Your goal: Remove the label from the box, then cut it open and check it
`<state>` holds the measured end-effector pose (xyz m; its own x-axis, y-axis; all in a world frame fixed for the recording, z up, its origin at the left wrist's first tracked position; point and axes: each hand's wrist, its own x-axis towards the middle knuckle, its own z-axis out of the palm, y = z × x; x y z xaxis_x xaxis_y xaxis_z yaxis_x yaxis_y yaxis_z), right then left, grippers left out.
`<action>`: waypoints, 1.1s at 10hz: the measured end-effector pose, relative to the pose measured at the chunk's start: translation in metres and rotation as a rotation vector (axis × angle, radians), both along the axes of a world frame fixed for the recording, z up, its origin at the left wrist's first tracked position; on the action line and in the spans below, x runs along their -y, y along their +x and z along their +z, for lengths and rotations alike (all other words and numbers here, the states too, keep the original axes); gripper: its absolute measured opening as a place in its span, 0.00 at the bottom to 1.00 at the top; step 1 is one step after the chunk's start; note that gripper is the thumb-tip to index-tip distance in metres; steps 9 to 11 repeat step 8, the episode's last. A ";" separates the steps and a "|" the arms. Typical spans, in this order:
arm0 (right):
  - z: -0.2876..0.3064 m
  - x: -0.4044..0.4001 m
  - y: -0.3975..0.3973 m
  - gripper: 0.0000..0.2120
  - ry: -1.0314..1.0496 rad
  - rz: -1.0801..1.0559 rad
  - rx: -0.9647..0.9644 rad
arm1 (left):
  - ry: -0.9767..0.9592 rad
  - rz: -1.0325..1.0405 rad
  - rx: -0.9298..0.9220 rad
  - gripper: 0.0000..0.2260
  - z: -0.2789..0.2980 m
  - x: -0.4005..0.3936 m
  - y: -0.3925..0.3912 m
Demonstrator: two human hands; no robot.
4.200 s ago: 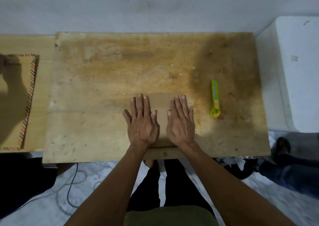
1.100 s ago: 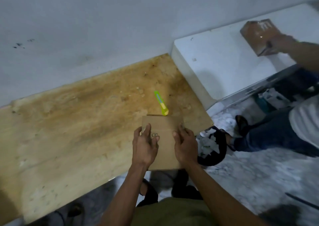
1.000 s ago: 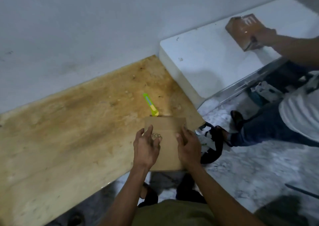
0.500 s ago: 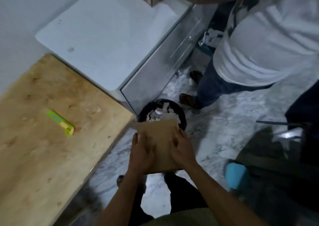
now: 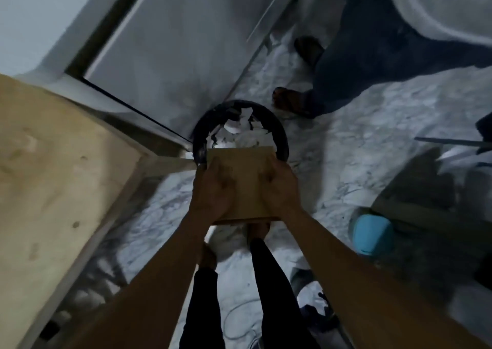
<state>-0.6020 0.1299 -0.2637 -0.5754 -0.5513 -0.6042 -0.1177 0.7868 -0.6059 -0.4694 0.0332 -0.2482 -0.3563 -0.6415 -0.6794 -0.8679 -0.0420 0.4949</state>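
1. Both hands grip what I'm watching: the left hand [image 5: 214, 189] and right hand [image 5: 279, 186] each lie on top of the flat brown box [image 5: 243, 173], fingers spread over its upper face, holding it level in the air between them.
2. On my left I see the wooden table [image 5: 53, 175], its corner pointing toward the box; the box is off it, out over the floor.
3. Above the table sits a white cabinet [image 5: 173, 42], its face blurred.
4. Pale marble floor [image 5: 359, 135] fills the rest of my view.
5. At upper right stands another person's leg in blue trousers [image 5: 372, 55], a foot by the bin.
6. Directly past the box's far edge is a round black bin [image 5: 279, 133] with torn white paper scraps [image 5: 239, 133] inside.
7. A light-blue object [image 5: 372, 235] lies on the floor to my right; I cannot tell what it is.
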 end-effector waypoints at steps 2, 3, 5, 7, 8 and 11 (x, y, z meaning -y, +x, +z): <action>-0.049 0.042 -0.027 0.29 0.092 0.049 -0.053 | -0.038 0.005 -0.013 0.31 -0.047 0.039 -0.027; -0.053 0.051 -0.039 0.31 0.166 0.090 -0.069 | -0.058 -0.017 -0.012 0.34 -0.055 0.052 -0.032; -0.035 0.053 -0.044 0.29 0.152 0.112 -0.051 | -0.079 -0.021 -0.048 0.32 -0.042 0.051 -0.031; 0.010 0.054 -0.043 0.28 0.132 0.120 -0.042 | -0.087 0.009 -0.034 0.30 0.001 0.043 -0.033; 0.039 0.057 -0.044 0.26 0.115 0.110 -0.035 | -0.126 0.022 -0.065 0.30 0.030 0.039 -0.033; 0.039 0.057 -0.044 0.26 0.115 0.110 -0.035 | -0.126 0.022 -0.065 0.30 0.030 0.039 -0.033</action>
